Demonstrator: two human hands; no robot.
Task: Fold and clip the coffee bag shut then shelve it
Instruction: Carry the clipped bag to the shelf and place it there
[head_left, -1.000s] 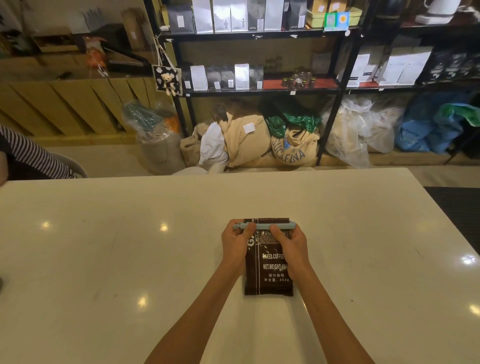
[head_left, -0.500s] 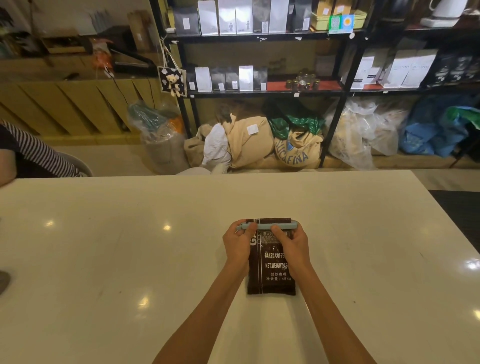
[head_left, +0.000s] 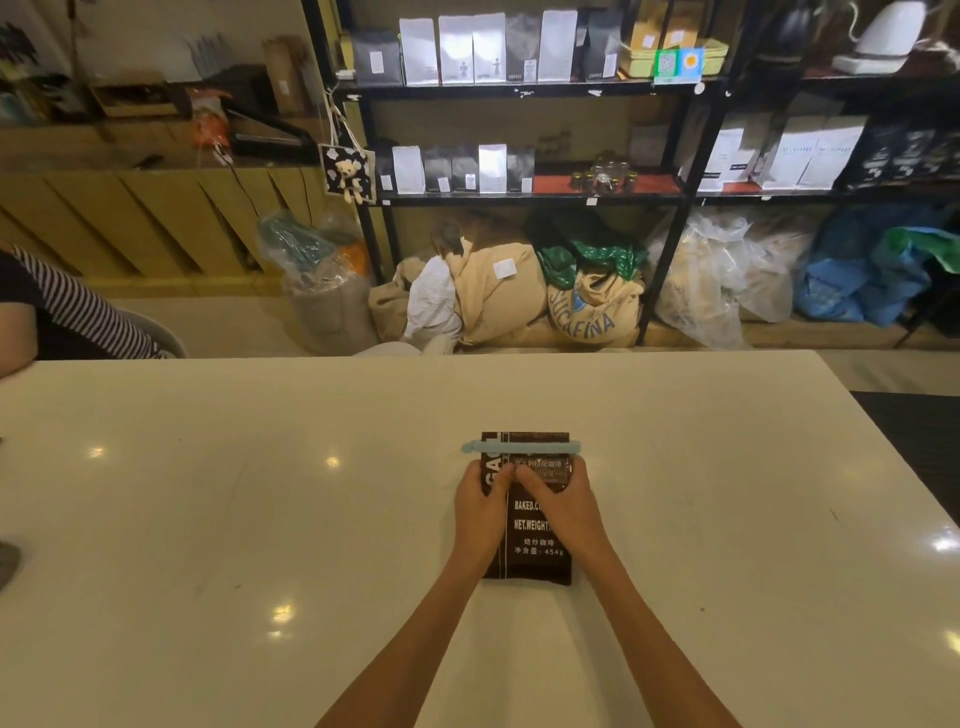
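While a blue clip (head_left: 521, 447) spans the coffee bag (head_left: 535, 560) at its far end on the white table (head_left: 249, 519), left hand (head_left: 480, 514) grips its left edge, right hand (head_left: 563, 512) presses its front.

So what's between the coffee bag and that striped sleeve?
Only bare white table, as the head view shows, between coffee bag and striped sleeve.

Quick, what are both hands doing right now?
Left hand: holding the coffee bag by its left edge.
Right hand: open, pressing on the coffee bag.
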